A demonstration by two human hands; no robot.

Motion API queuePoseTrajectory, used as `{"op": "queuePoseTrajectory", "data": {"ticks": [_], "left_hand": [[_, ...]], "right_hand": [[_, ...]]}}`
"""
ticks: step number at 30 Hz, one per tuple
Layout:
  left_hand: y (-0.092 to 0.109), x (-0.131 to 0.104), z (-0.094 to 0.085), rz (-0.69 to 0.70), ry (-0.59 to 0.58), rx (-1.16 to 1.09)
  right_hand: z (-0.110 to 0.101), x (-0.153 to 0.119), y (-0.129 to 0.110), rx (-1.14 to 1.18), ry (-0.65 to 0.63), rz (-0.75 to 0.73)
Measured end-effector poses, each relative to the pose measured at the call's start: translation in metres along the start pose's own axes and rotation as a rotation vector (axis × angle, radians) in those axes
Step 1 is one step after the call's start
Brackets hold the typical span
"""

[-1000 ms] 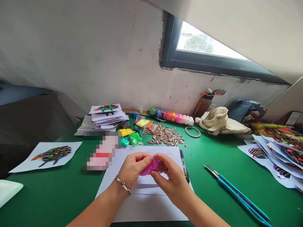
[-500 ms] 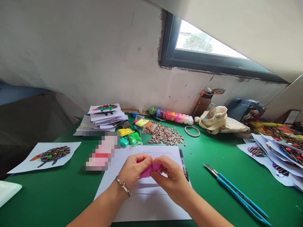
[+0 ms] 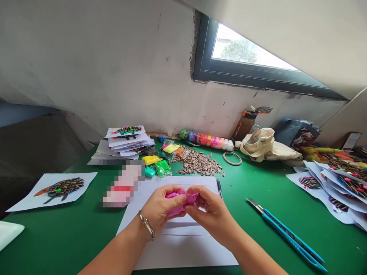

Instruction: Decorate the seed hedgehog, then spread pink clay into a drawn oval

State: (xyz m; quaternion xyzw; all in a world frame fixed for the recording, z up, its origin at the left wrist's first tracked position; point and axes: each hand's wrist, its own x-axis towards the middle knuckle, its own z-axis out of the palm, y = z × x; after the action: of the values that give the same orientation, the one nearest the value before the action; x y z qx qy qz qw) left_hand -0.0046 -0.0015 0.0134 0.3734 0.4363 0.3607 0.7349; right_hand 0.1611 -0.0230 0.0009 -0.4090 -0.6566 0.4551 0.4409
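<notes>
Over white sheets of paper [image 3: 183, 250], both hands hold a small pink packet [image 3: 191, 199], which looks like modelling clay in a clear plastic bag. My left hand [image 3: 156, 208], with a silver bangle at its wrist, wraps around the packet's body, thumb on top. With thumb and fingers, my right hand [image 3: 213, 214] pinches the crumpled right end. The fingers hide part of the packet. A black pen [image 3: 219, 187] lies by the sheets' right edge, partly covered by my right hand.
Sunflower seeds [image 3: 200, 162] are heaped behind the paper, beside green [image 3: 163, 168] and yellow clay packets [image 3: 151, 160]. A blue craft knife [image 3: 289, 235] lies at right, blade exposed. Paper stacks with seed pictures stand at left [image 3: 126, 141] and right [image 3: 338, 191]. A tape ring [image 3: 232, 158] lies near a cloth bag [image 3: 259, 145].
More of the pink packet shows between my hands, and its right end now sticks up toward my right fingers. My right hand has shifted slightly and covers more of the pen.
</notes>
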Motion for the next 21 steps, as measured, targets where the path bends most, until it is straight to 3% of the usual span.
{"op": "queuePoseTrajectory", "data": {"ticks": [9, 17, 21], "left_hand": [[0.0027, -0.0004, -0.0013, -0.067, -0.014, -0.048], [0.0000, -0.0008, -0.0015, -0.093, -0.017, -0.093], [-0.0008, -0.0006, -0.0023, -0.090, -0.033, -0.084]], "right_hand": [[-0.0067, 0.0000, -0.0096, -0.112, -0.060, -0.004], [-0.0061, 0.0007, -0.0057, -0.224, -0.021, -0.077], [-0.0045, -0.0007, -0.0047, -0.205, -0.012, -0.027]]}}
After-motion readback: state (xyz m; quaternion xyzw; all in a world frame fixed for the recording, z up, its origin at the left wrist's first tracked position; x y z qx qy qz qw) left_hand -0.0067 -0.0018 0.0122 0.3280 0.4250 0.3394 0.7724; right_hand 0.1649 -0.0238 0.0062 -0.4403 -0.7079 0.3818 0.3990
